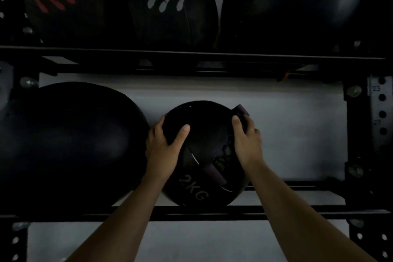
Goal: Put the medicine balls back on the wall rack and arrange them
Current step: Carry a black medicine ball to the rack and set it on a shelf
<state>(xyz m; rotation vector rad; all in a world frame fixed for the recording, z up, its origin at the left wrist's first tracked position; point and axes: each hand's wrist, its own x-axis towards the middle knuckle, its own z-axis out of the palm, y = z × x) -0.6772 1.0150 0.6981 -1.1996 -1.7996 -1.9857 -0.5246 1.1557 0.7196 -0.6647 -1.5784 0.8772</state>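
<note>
A small black medicine ball marked "2KG" (209, 134) rests on the lower rails of the black wall rack (191, 212). It has purple handles at its upper right and lower middle. My left hand (164, 147) grips the ball's left side, thumb across its front. On the ball's right side my right hand (245, 138) holds it at the upper purple handle. A large black ball (70, 144) sits just left of it on the same shelf, close to my left hand.
The upper shelf rail (191, 53) carries three black balls: one with a red handprint (70, 4), one with a white handprint (172, 4), one plain (297, 6). A perforated upright (380, 112) stands at right. The lower shelf right of the 2KG ball shows bare wall.
</note>
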